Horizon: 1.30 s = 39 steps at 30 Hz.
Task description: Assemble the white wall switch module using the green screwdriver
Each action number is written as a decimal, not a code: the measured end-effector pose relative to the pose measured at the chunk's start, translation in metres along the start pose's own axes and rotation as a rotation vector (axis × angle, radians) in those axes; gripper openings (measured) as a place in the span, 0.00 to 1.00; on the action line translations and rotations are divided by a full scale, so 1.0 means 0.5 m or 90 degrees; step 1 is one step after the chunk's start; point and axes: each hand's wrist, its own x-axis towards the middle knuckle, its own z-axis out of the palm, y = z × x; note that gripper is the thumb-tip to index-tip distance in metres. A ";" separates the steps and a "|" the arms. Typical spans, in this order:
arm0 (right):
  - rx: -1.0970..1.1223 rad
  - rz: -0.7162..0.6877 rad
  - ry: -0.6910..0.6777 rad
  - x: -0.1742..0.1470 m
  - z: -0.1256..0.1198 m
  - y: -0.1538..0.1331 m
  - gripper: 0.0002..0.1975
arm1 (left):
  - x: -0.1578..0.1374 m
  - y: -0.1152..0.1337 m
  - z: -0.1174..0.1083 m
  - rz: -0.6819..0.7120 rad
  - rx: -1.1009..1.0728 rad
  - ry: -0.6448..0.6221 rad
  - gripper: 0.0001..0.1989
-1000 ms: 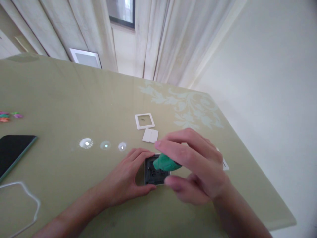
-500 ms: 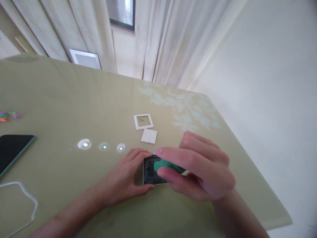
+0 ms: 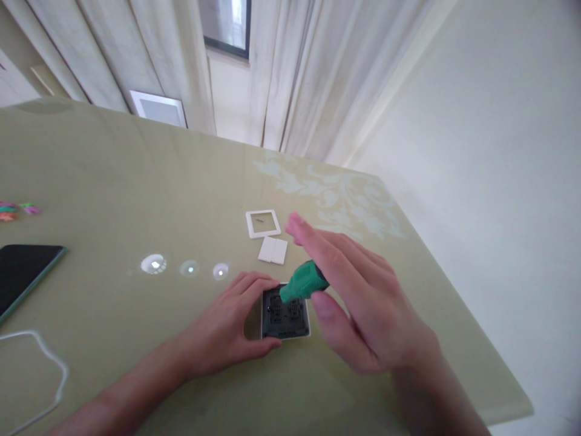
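Observation:
A square wall switch base (image 3: 285,327) with a dark inner face and pale rim lies on the table. My left hand (image 3: 227,321) grips its left side, thumb at the near edge and fingers at the far edge. Over it, my right hand (image 3: 367,303) holds a green-handled screwdriver (image 3: 302,283) between thumb and fingers, index finger stretched out. The screwdriver leans toward my right palm, and its tip is hidden or too small to see. Beyond the base lie two white rocker covers (image 3: 273,250) side by side and a square white frame (image 3: 249,225).
A small thin dark piece (image 3: 259,220) lies inside the frame's opening. On the left are a phone (image 3: 27,272), a white cable (image 3: 61,369) and small colourful items (image 3: 9,212). The glossy table (image 3: 136,175) reflects lights; a wall (image 3: 508,181) stands to the right.
My right hand has loosened and its index finger has lifted and straightened, showing more of the screwdriver handle and switch base. The handle is more upright. My left hand stays put.

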 end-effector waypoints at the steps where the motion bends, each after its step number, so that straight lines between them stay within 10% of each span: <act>1: 0.035 0.010 -0.010 -0.001 -0.001 0.000 0.25 | 0.000 0.001 0.000 -0.002 0.000 0.000 0.35; 16: -0.093 0.002 0.066 -0.008 0.006 0.006 0.20 | 0.000 -0.005 0.002 -0.009 -0.008 -0.010 0.33; 21: 0.122 0.074 -0.073 0.001 0.002 0.002 0.26 | -0.001 -0.003 -0.001 0.003 0.008 -0.004 0.34; 27: -0.146 -0.079 0.157 -0.006 0.015 0.005 0.15 | -0.001 -0.003 -0.001 -0.001 -0.011 -0.010 0.35; 33: 0.129 0.026 -0.064 -0.002 -0.001 0.011 0.25 | -0.001 -0.002 0.000 0.000 0.011 -0.006 0.34; 39: -0.130 -0.011 0.122 -0.008 0.010 0.008 0.19 | -0.003 -0.003 -0.001 -0.005 -0.007 -0.011 0.35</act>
